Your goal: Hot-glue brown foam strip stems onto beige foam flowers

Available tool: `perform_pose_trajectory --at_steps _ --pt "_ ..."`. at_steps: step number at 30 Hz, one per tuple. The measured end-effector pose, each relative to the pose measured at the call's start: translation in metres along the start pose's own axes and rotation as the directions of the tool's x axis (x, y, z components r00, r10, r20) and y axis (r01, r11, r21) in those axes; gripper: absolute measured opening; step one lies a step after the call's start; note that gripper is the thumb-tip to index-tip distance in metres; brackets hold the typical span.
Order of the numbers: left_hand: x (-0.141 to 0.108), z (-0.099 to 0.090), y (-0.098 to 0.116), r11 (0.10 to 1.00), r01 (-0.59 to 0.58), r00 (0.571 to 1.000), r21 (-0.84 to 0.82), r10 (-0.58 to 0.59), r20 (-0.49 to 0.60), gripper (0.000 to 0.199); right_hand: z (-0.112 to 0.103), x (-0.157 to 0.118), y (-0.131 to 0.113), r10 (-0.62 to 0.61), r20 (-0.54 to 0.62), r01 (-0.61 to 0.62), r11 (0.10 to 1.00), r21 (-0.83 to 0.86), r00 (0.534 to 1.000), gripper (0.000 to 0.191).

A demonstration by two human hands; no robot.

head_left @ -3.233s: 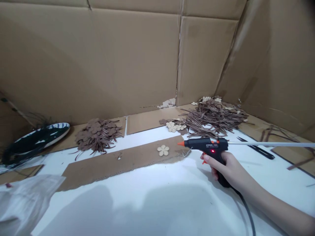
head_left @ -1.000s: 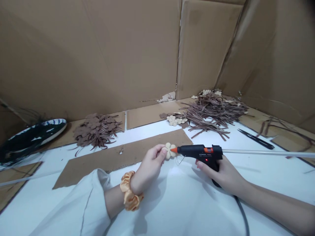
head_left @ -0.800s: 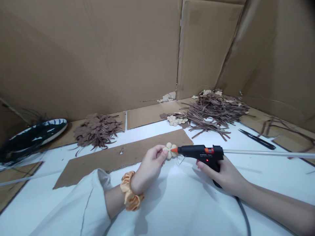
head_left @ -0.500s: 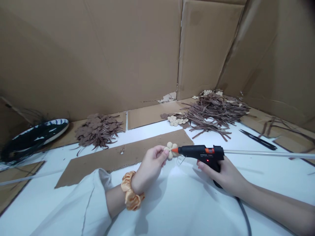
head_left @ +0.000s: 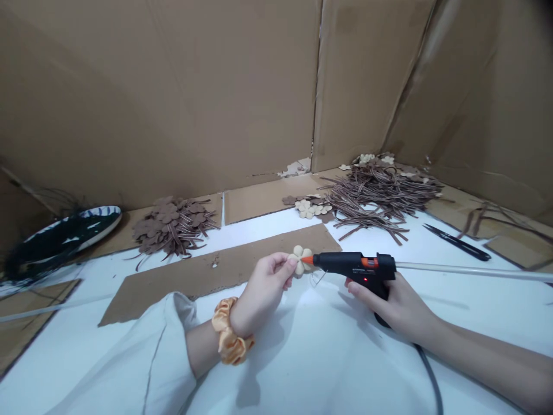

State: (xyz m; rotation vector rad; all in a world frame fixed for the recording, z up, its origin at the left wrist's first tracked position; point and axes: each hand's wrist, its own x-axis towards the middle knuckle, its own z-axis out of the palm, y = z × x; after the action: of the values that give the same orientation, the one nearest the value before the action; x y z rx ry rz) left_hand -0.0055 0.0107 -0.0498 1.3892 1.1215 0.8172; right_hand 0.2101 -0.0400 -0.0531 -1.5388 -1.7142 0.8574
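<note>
My left hand [head_left: 268, 281] pinches a cream flower cutout [head_left: 298, 253] between thumb and fingers, with its petals facing me. A black hot glue gun [head_left: 349, 264] is gripped in my right hand [head_left: 400, 305], its red light lit. The gun's orange nozzle points left and meets the flower near its middle; whether any glue is on it I cannot make out. From the gun's back end sticks a long translucent glue stick [head_left: 470, 270]. A thin wire stand hangs below the barrel.
Behind my hands lies a cardboard strip [head_left: 224, 265]. Brown flower cutouts [head_left: 168, 222] are heaped at left, beside a plate [head_left: 114, 216] of dark green strands. Brown cords [head_left: 375, 193] and cream flowers [head_left: 307, 208] pile up at right, near black tweezers [head_left: 458, 242]. Cardboard walls [head_left: 194, 104] stand around.
Both hands keep nearly the same pose, with the nozzle still at the flower. The flower and glue gun have shifted very slightly; the view has moved a little.
</note>
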Motion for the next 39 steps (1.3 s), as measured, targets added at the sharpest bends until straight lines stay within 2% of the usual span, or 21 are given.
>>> perform_pose_trajectory --at_steps 6,13,20,28,34,39 --pt "0.000 0.000 0.002 0.999 0.023 1.000 -0.028 -0.023 0.003 0.033 0.001 -0.001 -0.001 0.013 0.007 -0.013 0.999 -0.030 1.000 0.034" --pt "-0.003 0.001 0.008 0.997 0.054 0.999 -0.062 -0.053 0.010 0.029 -0.001 -0.002 -0.004 0.007 -0.035 -0.011 0.993 -0.119 0.999 0.035" --pt "-0.004 0.001 0.010 0.995 0.064 0.998 -0.080 -0.064 -0.001 0.026 0.001 -0.006 -0.003 0.010 -0.062 -0.013 0.999 -0.047 0.998 0.035" --pt "-0.005 0.003 0.012 0.993 0.049 0.999 -0.107 -0.051 -0.015 0.034 0.001 -0.007 0.000 -0.073 -0.088 0.063 0.992 -0.113 0.993 0.037" --pt "-0.006 0.002 0.009 0.989 0.070 0.997 -0.129 -0.074 -0.021 0.027 -0.002 -0.005 0.007 -0.105 -0.068 0.093 0.982 -0.165 0.992 0.037" --pt "-0.003 0.001 0.008 0.988 0.069 0.997 -0.135 -0.072 -0.017 0.027 -0.002 -0.005 0.004 -0.135 -0.099 0.108 0.965 -0.240 0.986 0.037"
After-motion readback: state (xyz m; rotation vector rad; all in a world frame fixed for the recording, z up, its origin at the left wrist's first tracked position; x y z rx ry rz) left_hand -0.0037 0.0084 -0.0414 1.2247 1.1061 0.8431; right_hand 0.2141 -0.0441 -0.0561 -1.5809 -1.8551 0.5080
